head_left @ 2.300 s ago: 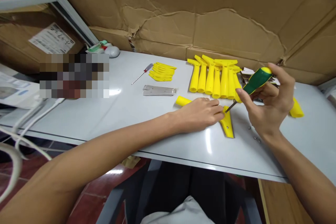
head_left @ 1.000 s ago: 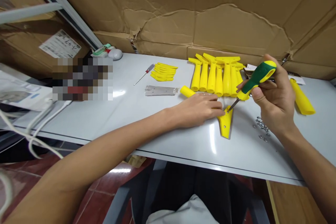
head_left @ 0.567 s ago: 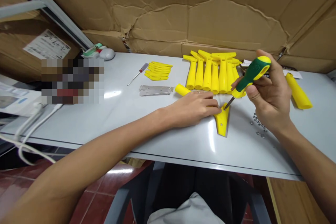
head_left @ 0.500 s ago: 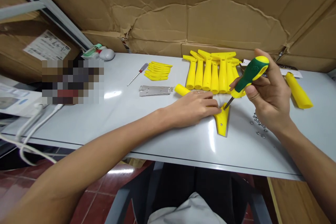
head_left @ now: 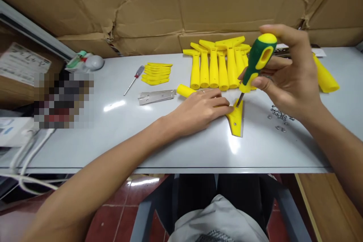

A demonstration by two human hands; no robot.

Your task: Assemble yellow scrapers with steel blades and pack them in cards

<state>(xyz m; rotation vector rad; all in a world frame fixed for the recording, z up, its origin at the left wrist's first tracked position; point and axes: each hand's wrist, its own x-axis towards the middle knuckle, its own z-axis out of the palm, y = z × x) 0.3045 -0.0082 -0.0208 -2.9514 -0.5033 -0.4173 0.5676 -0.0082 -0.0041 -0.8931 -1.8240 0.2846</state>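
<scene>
My left hand (head_left: 202, 111) is wrapped over a yellow scraper (head_left: 235, 123) that lies on the table, its handle end showing behind the hand. A metal blade edge shows along the scraper's right side, with one screw visible in its head. My right hand (head_left: 295, 72) grips a green and yellow screwdriver (head_left: 256, 60), held nearly upright with its tip on the scraper's head beside my left fingers. Small screws (head_left: 279, 113) lie loose to the right. Behind the hands stands a row of yellow scraper handles (head_left: 213, 70).
Left of the scraper lie metal blades (head_left: 157, 96), a stack of thin yellow pieces (head_left: 157, 73) and a small screwdriver (head_left: 134, 80). Another yellow handle (head_left: 326, 73) is at the right. White cables (head_left: 31, 159) hang at the left edge; cardboard (head_left: 147, 11) stands behind the table (head_left: 181, 151).
The camera view has shifted. The screwdriver now stands more upright, and the fingers of my right hand have changed position around its handle. My left hand keeps its hold on the scraper.
</scene>
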